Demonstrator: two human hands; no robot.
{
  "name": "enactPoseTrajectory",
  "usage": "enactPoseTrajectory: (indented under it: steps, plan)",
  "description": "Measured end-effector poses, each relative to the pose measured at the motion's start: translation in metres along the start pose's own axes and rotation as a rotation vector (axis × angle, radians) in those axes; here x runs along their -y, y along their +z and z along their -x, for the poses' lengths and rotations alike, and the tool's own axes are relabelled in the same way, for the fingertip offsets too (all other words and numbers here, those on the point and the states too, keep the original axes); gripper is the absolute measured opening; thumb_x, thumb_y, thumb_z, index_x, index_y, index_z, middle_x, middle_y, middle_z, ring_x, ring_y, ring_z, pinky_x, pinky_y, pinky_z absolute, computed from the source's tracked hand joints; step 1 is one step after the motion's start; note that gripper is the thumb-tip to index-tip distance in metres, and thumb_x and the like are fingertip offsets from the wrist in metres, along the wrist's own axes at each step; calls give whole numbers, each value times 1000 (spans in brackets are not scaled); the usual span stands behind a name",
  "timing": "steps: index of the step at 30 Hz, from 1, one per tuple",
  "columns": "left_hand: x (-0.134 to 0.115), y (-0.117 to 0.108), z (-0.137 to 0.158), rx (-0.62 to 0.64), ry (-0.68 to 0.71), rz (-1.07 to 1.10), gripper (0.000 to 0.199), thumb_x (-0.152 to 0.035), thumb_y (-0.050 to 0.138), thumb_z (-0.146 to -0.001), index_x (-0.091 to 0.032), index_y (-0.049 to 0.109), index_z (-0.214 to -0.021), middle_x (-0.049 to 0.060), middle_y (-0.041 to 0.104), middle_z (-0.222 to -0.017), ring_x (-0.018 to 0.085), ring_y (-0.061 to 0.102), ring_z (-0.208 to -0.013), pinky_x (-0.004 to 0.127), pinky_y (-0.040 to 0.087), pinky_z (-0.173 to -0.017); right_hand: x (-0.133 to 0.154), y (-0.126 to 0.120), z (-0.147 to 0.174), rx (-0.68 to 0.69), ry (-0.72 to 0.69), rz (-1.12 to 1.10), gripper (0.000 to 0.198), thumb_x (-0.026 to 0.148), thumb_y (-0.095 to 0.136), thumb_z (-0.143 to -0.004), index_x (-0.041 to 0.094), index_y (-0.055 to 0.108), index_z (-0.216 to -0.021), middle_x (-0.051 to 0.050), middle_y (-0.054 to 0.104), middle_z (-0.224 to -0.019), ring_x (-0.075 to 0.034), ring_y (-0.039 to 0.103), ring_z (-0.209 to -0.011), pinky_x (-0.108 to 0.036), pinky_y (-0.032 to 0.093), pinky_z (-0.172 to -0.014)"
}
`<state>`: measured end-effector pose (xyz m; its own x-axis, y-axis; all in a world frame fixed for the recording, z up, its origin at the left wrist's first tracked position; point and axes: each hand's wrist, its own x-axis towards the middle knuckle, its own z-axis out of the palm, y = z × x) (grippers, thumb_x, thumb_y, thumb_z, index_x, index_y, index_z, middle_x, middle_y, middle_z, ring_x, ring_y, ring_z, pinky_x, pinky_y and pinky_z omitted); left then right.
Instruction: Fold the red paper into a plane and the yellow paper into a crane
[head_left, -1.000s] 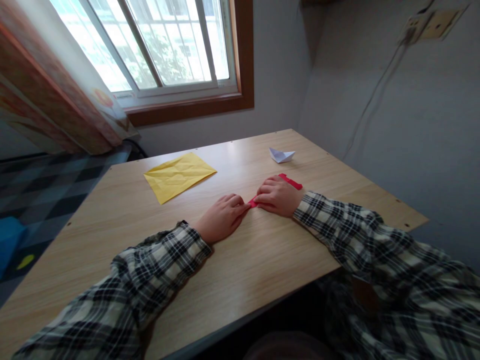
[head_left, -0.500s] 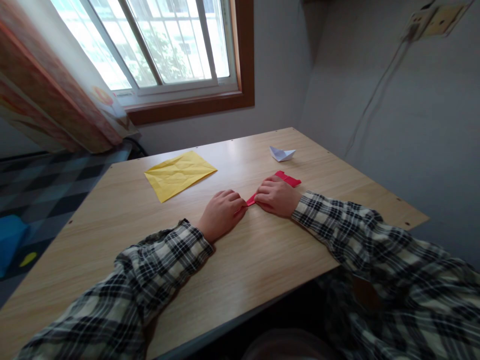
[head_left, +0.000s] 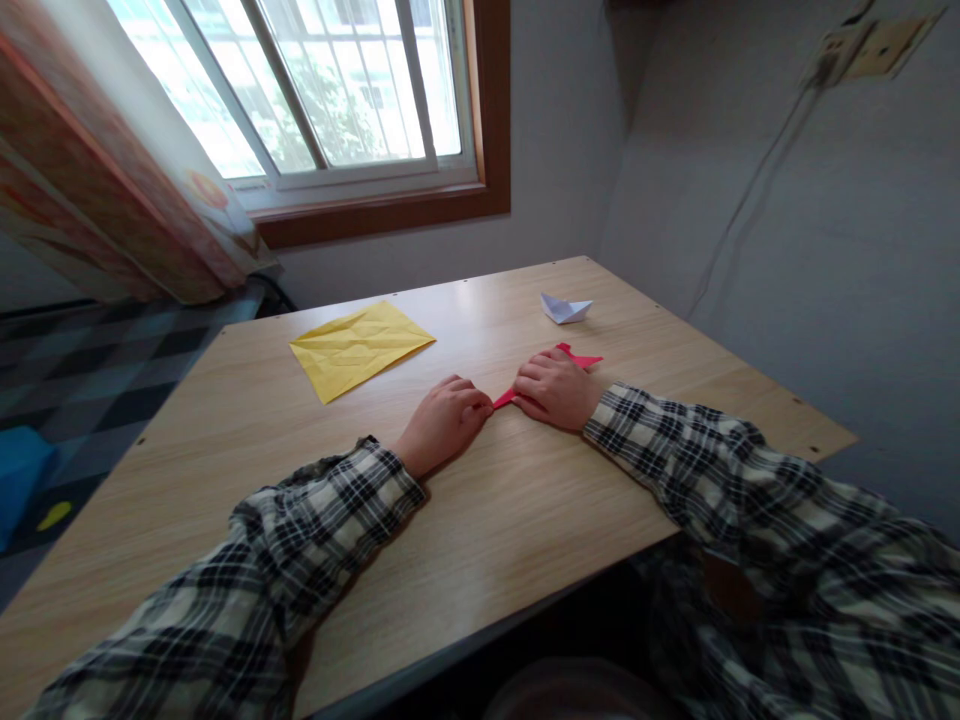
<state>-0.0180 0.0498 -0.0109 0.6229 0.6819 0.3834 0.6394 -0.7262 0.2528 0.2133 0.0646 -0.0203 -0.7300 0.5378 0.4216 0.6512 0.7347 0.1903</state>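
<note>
A piece of folded red paper [head_left: 583,360] lies low over the table, partly covered by my fingers. With thumb and fingers closed, my left hand [head_left: 450,418] pinches its narrow left tip. My right hand [head_left: 553,388] is closed over the middle of the paper, and a notched end sticks out beyond the knuckles. What the right fingertips do underneath is hidden. Behind that hand stands a small white paper boat [head_left: 566,309]. A creased sheet of yellow paper [head_left: 363,350] lies flat, farther back and to the left.
The wooden table [head_left: 465,560] has its near edge close to my body. Beyond it are a window [head_left: 337,90], a curtain [head_left: 127,180] and a wall outlet with a cord [head_left: 832,55]. A blue object [head_left: 22,475] is at the far left.
The red paper's far end has turned from a broad flat flap to a narrower, notched shape. My left fingers have shifted slightly at the tip; the boat and yellow sheet stay put.
</note>
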Motion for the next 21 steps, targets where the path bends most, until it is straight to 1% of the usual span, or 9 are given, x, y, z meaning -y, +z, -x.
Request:
enactPoseTrajectory:
  steps: [3,8,11,14,18,21]
  plan:
    - [2,0,-1,3,-38,56,18,-21,58,-91,-21,75,-84,4,71,-82,21,61,-87,38,51,-84,-3,-1,0,3,25,13,33,38,50,-101,16,69,-86,-9,70,-93,-23,54,-91,-38,29,-87]
    - [6,-1,-2,40,-77,112,16,-23,60,-91,-20,74,-84,6,71,-89,22,60,-92,40,50,-89,-7,0,0,29,92,54,34,40,50,-101,16,69,-87,-9,70,-96,-25,53,-95,-39,29,-90]
    - [9,-1,-2,56,-74,138,17,-26,60,-92,-19,73,-83,7,70,-92,22,60,-93,42,49,-91,-9,1,1,48,165,69,30,38,53,-100,16,70,-90,-11,70,-99,-27,53,-98,-41,28,-92]
    - [9,-3,-2,68,-46,171,17,-28,60,-92,-20,72,-83,6,69,-96,22,60,-96,42,49,-92,-10,3,2,75,212,61,32,40,53,-100,15,72,-92,-12,69,-102,-28,52,-102,-43,28,-95]
    - [7,-5,-2,114,-3,191,17,-26,58,-93,-20,69,-82,6,69,-100,21,59,-99,41,49,-94,-13,4,3,104,213,29,35,42,52,-100,16,73,-92,-11,68,-105,-28,51,-105,-44,25,-101]
    - [5,-6,-2,124,-11,161,14,-25,56,-92,-19,65,-85,6,66,-98,21,58,-96,40,48,-92,-16,4,3,125,195,5,36,43,51,-100,17,74,-91,-10,68,-106,-27,50,-106,-45,24,-103]
